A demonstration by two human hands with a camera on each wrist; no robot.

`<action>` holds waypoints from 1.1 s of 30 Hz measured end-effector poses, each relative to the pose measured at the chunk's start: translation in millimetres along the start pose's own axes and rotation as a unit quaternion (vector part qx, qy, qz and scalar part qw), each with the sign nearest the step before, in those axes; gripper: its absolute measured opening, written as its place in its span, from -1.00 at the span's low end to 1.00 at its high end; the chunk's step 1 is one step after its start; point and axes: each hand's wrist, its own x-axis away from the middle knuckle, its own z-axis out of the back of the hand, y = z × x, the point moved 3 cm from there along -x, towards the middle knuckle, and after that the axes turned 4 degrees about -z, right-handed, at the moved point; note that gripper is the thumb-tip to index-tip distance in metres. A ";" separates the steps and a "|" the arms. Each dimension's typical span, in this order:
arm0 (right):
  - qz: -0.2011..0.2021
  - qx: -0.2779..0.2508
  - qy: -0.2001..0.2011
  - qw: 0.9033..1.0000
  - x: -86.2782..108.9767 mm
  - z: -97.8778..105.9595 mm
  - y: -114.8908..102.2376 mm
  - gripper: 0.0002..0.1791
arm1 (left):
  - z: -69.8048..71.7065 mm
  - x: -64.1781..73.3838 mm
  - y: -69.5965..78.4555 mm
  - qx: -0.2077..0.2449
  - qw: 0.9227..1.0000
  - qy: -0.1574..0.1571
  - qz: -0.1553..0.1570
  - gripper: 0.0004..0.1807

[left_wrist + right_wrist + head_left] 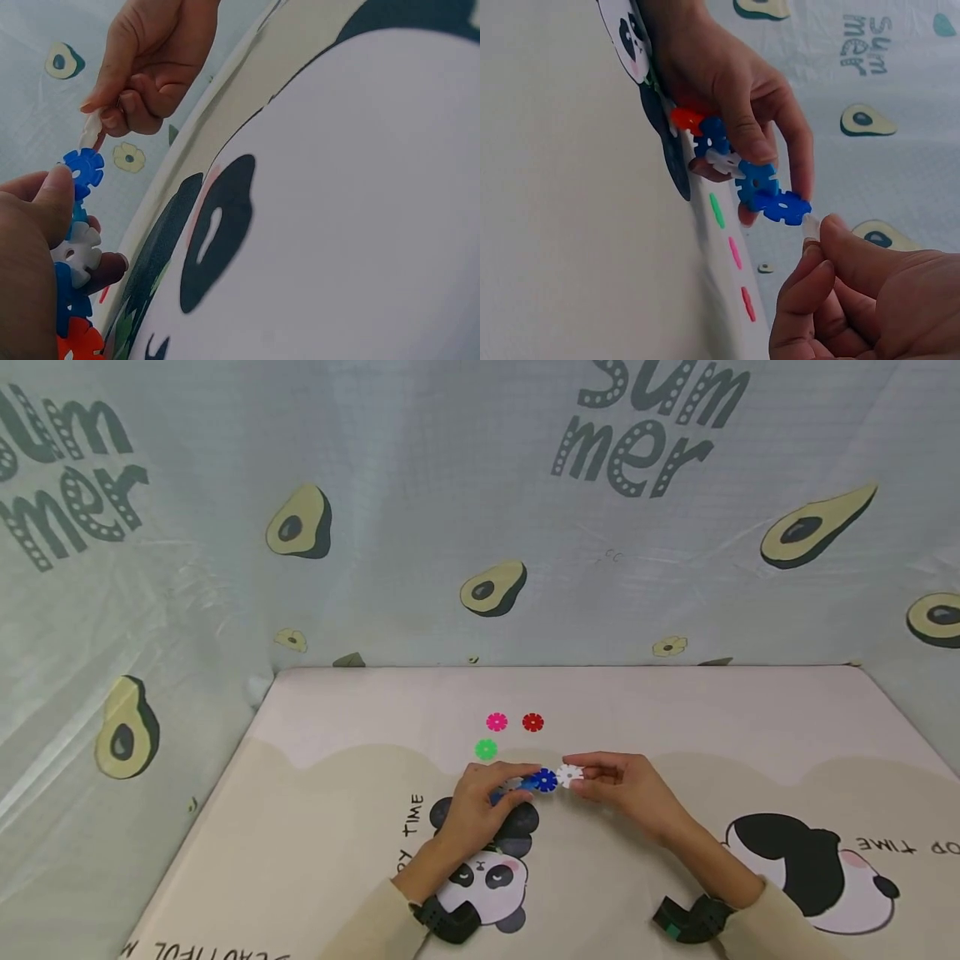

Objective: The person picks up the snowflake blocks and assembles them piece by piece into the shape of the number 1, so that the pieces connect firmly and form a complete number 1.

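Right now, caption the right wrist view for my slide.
Left hand grips linked notched discs; right hand pinches a white disc.

Toward the far edge of the tabletop, two discs lie side by side; before the left one, a third disc; before these, the left hand holds a disc chain; just right of it, the right hand holds another disc; behind the far edge, a sheet.
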 end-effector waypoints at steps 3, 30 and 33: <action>0.007 -0.005 -0.007 1.000 0.4 -0.5 -1.0 -0.56 | -0.2 -0.6 0.5 -0.001 1.000 -0.002 -0.007 -0.58; 0.029 -0.094 0.008 0.995 -3.1 -11.1 13.8 -0.56 | 0.4 -0.4 -0.2 0.008 1.000 -0.007 -0.001 -0.60; 0.032 -0.093 0.008 0.995 -3.2 -11.9 13.9 -0.58 | 1.1 -0.3 0.3 0.011 1.000 -0.006 -0.001 -0.60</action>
